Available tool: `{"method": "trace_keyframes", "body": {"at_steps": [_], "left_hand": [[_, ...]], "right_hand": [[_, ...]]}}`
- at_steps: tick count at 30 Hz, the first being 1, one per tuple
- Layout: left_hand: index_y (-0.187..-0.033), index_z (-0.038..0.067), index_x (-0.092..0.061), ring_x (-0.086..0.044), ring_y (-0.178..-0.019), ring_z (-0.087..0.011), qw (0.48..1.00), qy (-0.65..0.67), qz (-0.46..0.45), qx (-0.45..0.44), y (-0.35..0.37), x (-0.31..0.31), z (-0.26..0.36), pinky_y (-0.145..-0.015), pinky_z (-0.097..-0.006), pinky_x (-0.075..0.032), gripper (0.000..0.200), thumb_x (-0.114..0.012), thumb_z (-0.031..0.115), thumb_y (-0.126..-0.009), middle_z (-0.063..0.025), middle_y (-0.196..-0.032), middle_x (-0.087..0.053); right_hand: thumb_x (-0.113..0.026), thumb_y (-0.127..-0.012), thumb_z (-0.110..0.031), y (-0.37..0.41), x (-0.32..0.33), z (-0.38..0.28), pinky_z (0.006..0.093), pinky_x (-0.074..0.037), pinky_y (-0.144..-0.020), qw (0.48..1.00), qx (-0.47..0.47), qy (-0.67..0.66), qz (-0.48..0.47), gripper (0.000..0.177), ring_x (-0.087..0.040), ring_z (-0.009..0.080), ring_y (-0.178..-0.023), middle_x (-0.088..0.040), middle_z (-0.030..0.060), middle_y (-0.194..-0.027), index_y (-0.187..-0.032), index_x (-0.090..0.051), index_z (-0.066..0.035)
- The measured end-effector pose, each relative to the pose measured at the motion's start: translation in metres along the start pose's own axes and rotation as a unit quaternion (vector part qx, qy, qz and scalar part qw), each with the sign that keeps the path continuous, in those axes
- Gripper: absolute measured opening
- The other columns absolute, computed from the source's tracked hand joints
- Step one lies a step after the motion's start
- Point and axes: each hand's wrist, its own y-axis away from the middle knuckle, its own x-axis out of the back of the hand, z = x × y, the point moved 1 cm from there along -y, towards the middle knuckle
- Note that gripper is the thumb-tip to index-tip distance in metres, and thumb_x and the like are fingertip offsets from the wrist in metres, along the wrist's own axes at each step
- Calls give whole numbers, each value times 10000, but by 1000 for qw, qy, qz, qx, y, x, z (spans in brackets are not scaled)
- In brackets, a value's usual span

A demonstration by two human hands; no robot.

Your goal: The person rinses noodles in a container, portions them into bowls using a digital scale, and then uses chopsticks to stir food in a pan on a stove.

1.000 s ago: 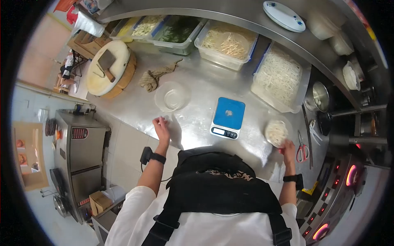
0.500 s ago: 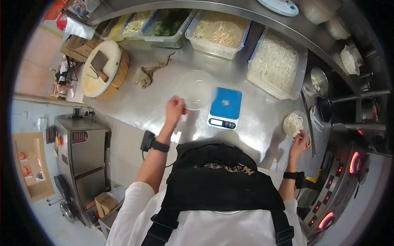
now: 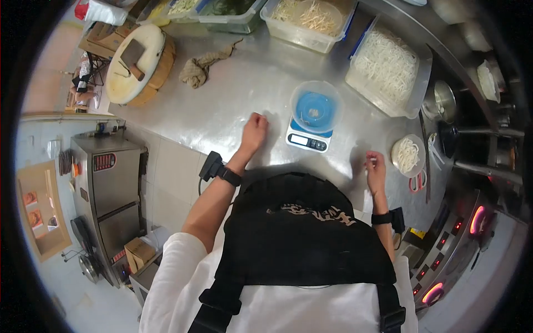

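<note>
An empty clear round bowl (image 3: pixel 317 123) sits on the blue top of a white digital scale (image 3: pixel 307 142). My left hand (image 3: pixel 255 132) is left of the scale, its fingers curled closed with nothing visible in them. To the scale's right, my right hand (image 3: pixel 375 164) is raised over the metal table, fingers loosely bent and apart, holding nothing. Just beyond it stands a clear bowl with white noodles (image 3: pixel 408 155), and red-handled scissors (image 3: pixel 417 181) lie by that bowl.
A large tub of noodles (image 3: pixel 387 66) and a tub of sprouts (image 3: pixel 305 25) line the back. A crumpled cloth (image 3: pixel 200 67) lies near a round chopping block (image 3: pixel 133 66) with a cleaver. Glowing burners (image 3: pixel 433 293) are at the right.
The empty bowl has gone from the table left of the scale onto the scale. My right hand has left the noodle bowl and moved left. My left hand is closed, away from the bowl.
</note>
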Motion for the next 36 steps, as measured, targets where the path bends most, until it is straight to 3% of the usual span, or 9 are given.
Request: {"method": "trace_keyframes", "body": {"at_steps": [6, 13, 15, 20, 22, 24, 26, 28, 36], "left_hand": [[-1152, 113, -415, -254, -1190, -310, 940, -267, 203, -61, 13, 12, -42, -957, -410, -217, 381, -460, 157, -776, -115, -1293, -292], [-1275, 126, -302, -179, -1254, -267, 897, -394, 190, -59, 27, 8, -31, -982, -406, -174, 484, -380, 205, -804, -96, -1360, -206], [-1283, 133, -288, -169, -1258, -259, 905, -385, 177, -44, 25, 9, -29, -987, -399, -158, 493, -366, 196, -800, -84, -1369, -193], [-1298, 146, -260, -151, -1266, -251, 905, -390, 167, -38, 22, 9, -31, -989, -395, -146, 513, -354, 204, -797, -76, -1372, -186], [-1290, 135, -277, -161, -1262, -257, 908, -382, 165, -44, 22, 9, -30, -986, -394, -151, 511, -361, 195, -790, -81, -1369, -193], [-1283, 128, -291, -170, -1259, -261, 905, -392, 163, -36, 23, 10, -32, -986, -394, -153, 507, -366, 187, -785, -87, -1366, -203], [-1260, 109, -332, -198, -1247, -272, 903, -390, 171, -50, 19, 9, -31, -983, -392, -163, 501, -384, 152, -764, -101, -1353, -232], [-1257, 106, -338, -200, -1247, -271, 901, -400, 168, -13, 15, 7, -30, -981, -389, -168, 509, -394, 127, -751, -105, -1349, -241], [-1267, 98, -313, -206, -1247, -260, 910, -376, 169, -44, 23, 11, -8, -986, -391, -168, 525, -391, 102, -748, -96, -1355, -233]], "right_hand": [[-449, -785, 3, -70, 44, -64, 213, -379, -647, 990, 125, 59, 12, 153, -451, 96, -687, -471, 14, -738, -910, -533, -25], [-493, -809, -113, -232, 83, -64, 252, -400, -679, 982, 160, 82, -51, 223, -483, 102, -727, -555, 30, -872, -1015, -541, -42], [-518, -800, -221, -252, 77, -64, 299, -410, -764, 974, -94, 157, -135, 354, -476, 183, -935, -538, 96, -1015, -1112, -498, -55], [-576, -710, -471, -276, 49, -53, 516, -295, -904, 939, -253, 137, -189, 788, -109, 337, -1254, -143, 121, -1374, -1323, -208, -140], [-564, -672, -563, -301, 40, -33, 555, -246, -916, 823, 100, 310, -465, 913, -93, 350, -1257, -77, 147, -1383, -1333, -136, -100], [-524, -668, -610, -304, 10, -30, 506, -228, -956, 899, -123, 228, -353, 964, -92, 372, -1252, -107, 211, -1361, -1319, -124, -23], [-464, -784, -463, -323, -15, -5, 449, -43, -1026, 855, -81, 490, -149, 728, -232, 327, -1226, -277, 227, -1297, -1297, -200, -19], [-406, -781, -531, -397, -4, 106, 465, -64, -1018, 725, 116, 653, -185, 791, -168, 408, -1222, -236, 229, -1315, -1283, -187, 38], [-372, -824, -481, -295, -21, -25, 363, -159, -1022, 863, 65, 362, -346, 661, -200, 281, -1244, -225, 131, -1350, -1273, -275, -6]]}}
